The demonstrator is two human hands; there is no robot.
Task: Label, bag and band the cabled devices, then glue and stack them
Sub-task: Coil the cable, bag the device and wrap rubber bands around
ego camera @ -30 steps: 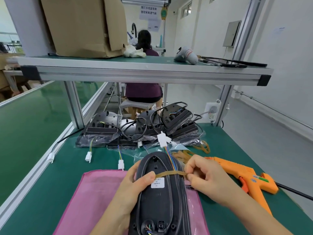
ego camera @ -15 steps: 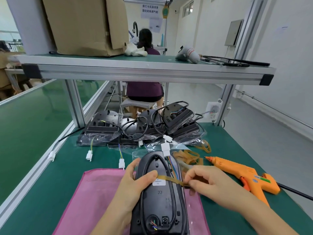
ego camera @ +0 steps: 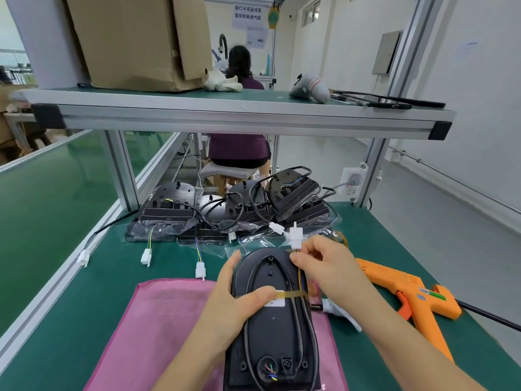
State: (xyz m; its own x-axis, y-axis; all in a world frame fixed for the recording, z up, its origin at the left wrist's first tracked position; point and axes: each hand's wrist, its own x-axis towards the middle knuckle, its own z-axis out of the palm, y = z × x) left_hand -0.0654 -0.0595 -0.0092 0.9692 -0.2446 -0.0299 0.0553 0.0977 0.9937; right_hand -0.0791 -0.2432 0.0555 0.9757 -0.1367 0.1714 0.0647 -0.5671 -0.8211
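Head view shows banding under way: my left hand (ego camera: 236,303) grips the device (ego camera: 276,334) on the pink cloth (ego camera: 169,320), thumb pressing the rubber band (ego camera: 291,294); my right hand (ego camera: 327,263) pinches the connector wires (ego camera: 299,275). Next, I judge, tuck them under the band.

Only one view is being used here, tbh. Everything is being filmed from a camera being worn on the head, being pointed forward and down at the counter (ego camera: 112,266). The left hand (ego camera: 234,303), right hand (ego camera: 324,263) and black device (ego camera: 276,334) are being caught really close at the bottom, while the upper shelf (ego camera: 225,119) and the room beyond are being squeezed in by the wide lens.
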